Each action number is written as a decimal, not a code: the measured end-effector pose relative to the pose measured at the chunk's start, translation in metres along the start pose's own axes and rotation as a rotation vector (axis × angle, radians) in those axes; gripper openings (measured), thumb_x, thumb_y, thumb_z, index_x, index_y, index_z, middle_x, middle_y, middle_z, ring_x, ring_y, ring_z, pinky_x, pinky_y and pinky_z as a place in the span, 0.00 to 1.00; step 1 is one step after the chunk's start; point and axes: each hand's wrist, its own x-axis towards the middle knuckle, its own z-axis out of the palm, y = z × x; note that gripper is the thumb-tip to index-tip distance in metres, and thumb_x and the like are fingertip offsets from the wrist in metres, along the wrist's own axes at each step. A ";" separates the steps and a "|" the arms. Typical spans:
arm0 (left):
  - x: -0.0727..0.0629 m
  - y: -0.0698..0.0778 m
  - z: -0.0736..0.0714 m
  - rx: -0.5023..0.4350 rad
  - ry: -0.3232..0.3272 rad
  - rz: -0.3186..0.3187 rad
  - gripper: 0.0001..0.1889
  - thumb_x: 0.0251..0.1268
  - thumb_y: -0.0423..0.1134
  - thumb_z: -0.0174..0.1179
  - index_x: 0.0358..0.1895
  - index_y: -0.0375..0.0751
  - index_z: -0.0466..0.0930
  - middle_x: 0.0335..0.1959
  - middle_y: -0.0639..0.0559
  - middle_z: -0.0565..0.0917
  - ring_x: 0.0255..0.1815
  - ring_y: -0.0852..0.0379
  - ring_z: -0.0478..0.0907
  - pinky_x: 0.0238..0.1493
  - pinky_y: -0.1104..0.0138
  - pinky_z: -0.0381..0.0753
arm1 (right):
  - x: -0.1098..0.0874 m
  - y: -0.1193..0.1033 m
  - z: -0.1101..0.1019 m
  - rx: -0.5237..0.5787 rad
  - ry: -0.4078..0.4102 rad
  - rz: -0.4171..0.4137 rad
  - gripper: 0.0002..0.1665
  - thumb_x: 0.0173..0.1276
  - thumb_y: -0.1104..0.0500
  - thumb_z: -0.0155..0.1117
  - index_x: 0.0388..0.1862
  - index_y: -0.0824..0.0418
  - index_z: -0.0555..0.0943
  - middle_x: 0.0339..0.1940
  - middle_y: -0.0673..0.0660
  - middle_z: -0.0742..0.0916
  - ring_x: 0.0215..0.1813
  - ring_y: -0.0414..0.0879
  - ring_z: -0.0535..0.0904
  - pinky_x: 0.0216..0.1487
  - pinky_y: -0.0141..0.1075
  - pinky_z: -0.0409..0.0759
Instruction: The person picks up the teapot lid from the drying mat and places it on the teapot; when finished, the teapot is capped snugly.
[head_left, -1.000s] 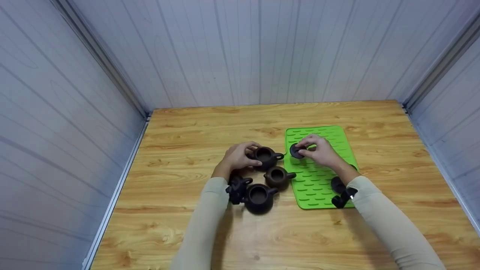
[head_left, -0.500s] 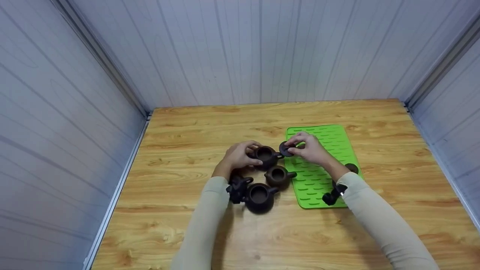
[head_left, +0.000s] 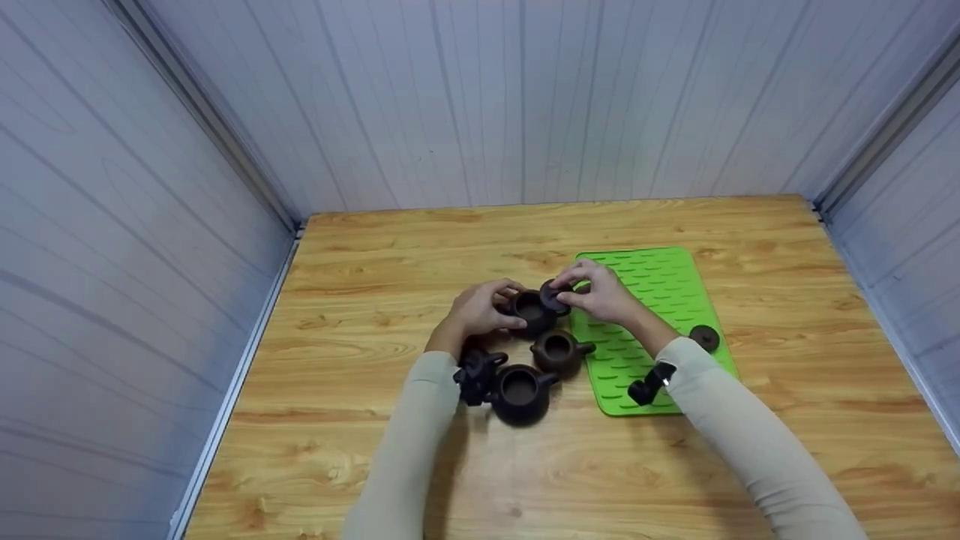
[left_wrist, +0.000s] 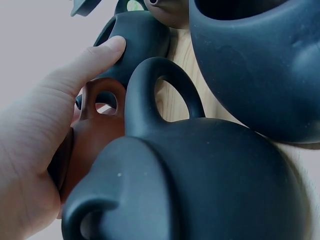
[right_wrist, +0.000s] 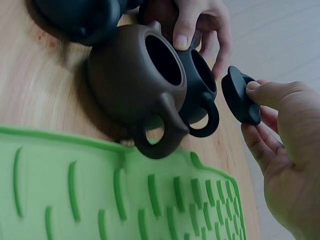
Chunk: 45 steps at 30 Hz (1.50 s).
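Observation:
My left hand [head_left: 480,309] holds the far black teapot [head_left: 537,325] at its side, the thumb pressed on its wall. That teapot's mouth is uncovered. Between thumb and fingers my right hand [head_left: 604,297] pinches a round black lid [right_wrist: 241,97], tilted and held just right of the mouth, apart from it. In front stand a lidless brown teapot [head_left: 556,355] and a larger lidless black teapot [head_left: 520,397]. A lidded black teapot [left_wrist: 220,180] is below my left wrist. A reddish-brown teapot [left_wrist: 97,137] sits under my left palm, mostly hidden in the head view.
A green ridged mat [head_left: 637,270] lies right of the teapots, with a dark round lid [head_left: 704,338] near its right edge. The brown teapot's handle reaches over the mat's left edge. Wood-grain table [head_left: 360,465] surrounds them; pale panel walls [head_left: 480,105] enclose the back and sides.
My right hand has carried the lid leftward from above the mat to beside the far teapot's mouth. My left hand has kept its hold on that teapot.

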 end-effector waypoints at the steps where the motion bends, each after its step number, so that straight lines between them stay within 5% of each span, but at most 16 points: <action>1: 0.000 0.000 0.000 0.001 0.000 0.000 0.31 0.69 0.52 0.81 0.73 0.62 0.84 0.73 0.52 0.89 0.75 0.46 0.86 0.80 0.45 0.79 | 0.001 -0.001 0.001 -0.001 -0.001 0.000 0.12 0.78 0.66 0.75 0.57 0.66 0.93 0.60 0.67 0.86 0.63 0.60 0.84 0.60 0.39 0.88; 6: 0.000 0.001 -0.001 -0.002 -0.003 -0.005 0.31 0.69 0.52 0.82 0.74 0.62 0.83 0.73 0.52 0.89 0.76 0.46 0.86 0.80 0.45 0.79 | 0.005 -0.007 0.008 0.017 -0.008 -0.010 0.11 0.78 0.66 0.75 0.56 0.65 0.94 0.61 0.67 0.87 0.63 0.60 0.84 0.58 0.34 0.85; 16: -0.001 0.002 0.001 -0.013 0.005 -0.004 0.33 0.66 0.53 0.84 0.73 0.60 0.84 0.72 0.52 0.90 0.74 0.47 0.87 0.78 0.47 0.80 | 0.010 -0.008 0.021 0.054 -0.007 -0.036 0.11 0.77 0.68 0.75 0.55 0.68 0.93 0.61 0.70 0.86 0.66 0.63 0.83 0.64 0.53 0.89; 28: 0.000 0.002 0.002 -0.009 0.009 0.003 0.33 0.66 0.52 0.83 0.73 0.59 0.84 0.71 0.53 0.91 0.74 0.47 0.87 0.77 0.47 0.80 | 0.013 -0.001 0.035 0.067 0.004 -0.037 0.11 0.75 0.69 0.76 0.54 0.70 0.94 0.62 0.70 0.87 0.66 0.62 0.84 0.63 0.45 0.90; 45: 0.001 0.001 0.003 -0.016 0.005 0.005 0.33 0.66 0.51 0.83 0.74 0.57 0.84 0.72 0.50 0.90 0.74 0.46 0.87 0.78 0.45 0.80 | 0.011 0.001 0.044 0.102 0.013 -0.019 0.11 0.75 0.69 0.76 0.54 0.71 0.94 0.64 0.71 0.86 0.67 0.65 0.85 0.68 0.54 0.90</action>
